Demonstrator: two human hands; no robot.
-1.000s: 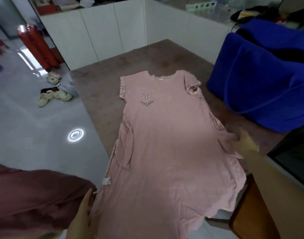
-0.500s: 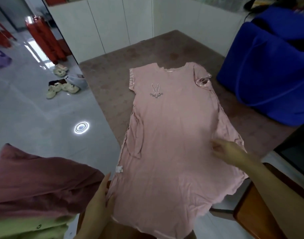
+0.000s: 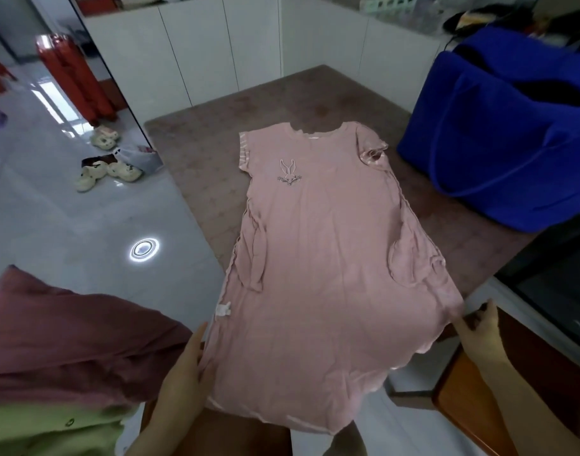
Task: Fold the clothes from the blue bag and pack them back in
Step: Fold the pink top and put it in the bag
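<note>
A pink short-sleeved dress (image 3: 318,258) with a rabbit motif lies flat and face up on the brown table (image 3: 199,149), its hem hanging over the near edge. My left hand (image 3: 183,366) touches the dress's lower left edge with straight fingers. My right hand (image 3: 479,327) pinches the lower right side edge of the dress. The blue bag (image 3: 499,139) stands open at the table's far right.
A heap of dark red and light green clothes (image 3: 61,357) lies at the lower left. Shoes (image 3: 107,169) sit on the glossy floor to the left. White cabinets (image 3: 216,51) stand behind the table. A wooden chair (image 3: 473,390) is at the lower right.
My right hand has moved from the middle right of the dress down to its lower right edge. The left hand stays at the lower left edge.
</note>
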